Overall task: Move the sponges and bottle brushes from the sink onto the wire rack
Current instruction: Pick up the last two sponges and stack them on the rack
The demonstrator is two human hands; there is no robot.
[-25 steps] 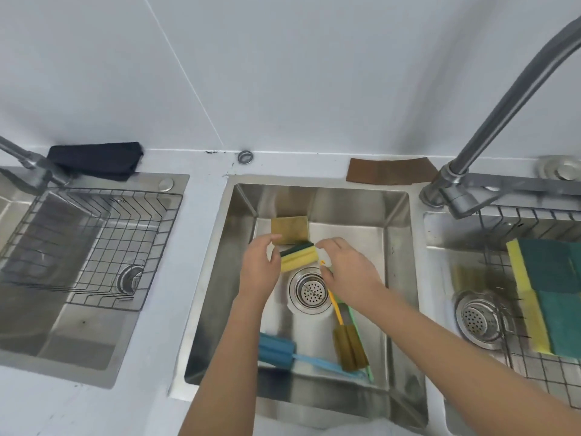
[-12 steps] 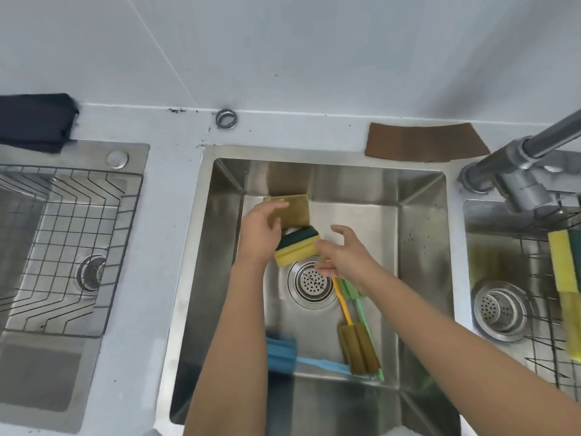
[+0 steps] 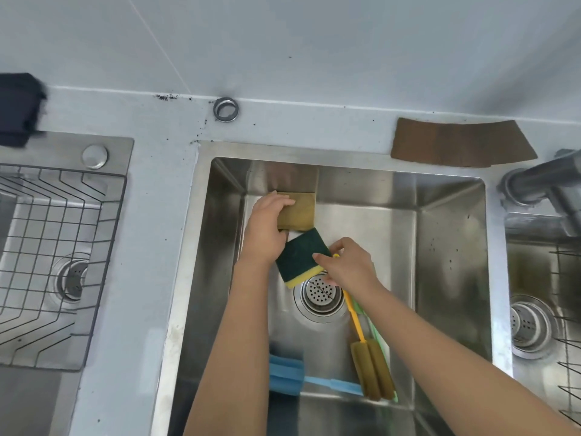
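Observation:
In the middle sink (image 3: 345, 162), my left hand (image 3: 267, 229) curls its fingers over an olive-brown sponge (image 3: 300, 210) by the back wall. A green-and-yellow sponge (image 3: 300, 258) lies tilted just above the drain, between my hands. My right hand (image 3: 349, 265) pinches its right corner, over the tip of a yellow handle. That handle belongs to an olive bottle brush (image 3: 372, 369) at the front right. A green-handled brush (image 3: 374, 328) lies under it, and a blue brush (image 3: 286, 376) lies at the front. One wire rack (image 3: 63, 247) sits in the left sink, and another rack (image 3: 566, 309) shows at the right edge.
The drain strainer (image 3: 320, 292) sits mid-sink. A brown cloth (image 3: 462, 143) lies on the counter behind the sink and a black cloth (image 3: 19, 108) at the far left. A faucet base (image 3: 547, 180) stands at the right. A metal ring (image 3: 225, 109) sits by the wall.
My left hand has moved off the green-and-yellow sponge onto the olive-brown sponge. My right hand has closed on the green-and-yellow sponge. The view has shifted left, hiding the sponges on the right rack.

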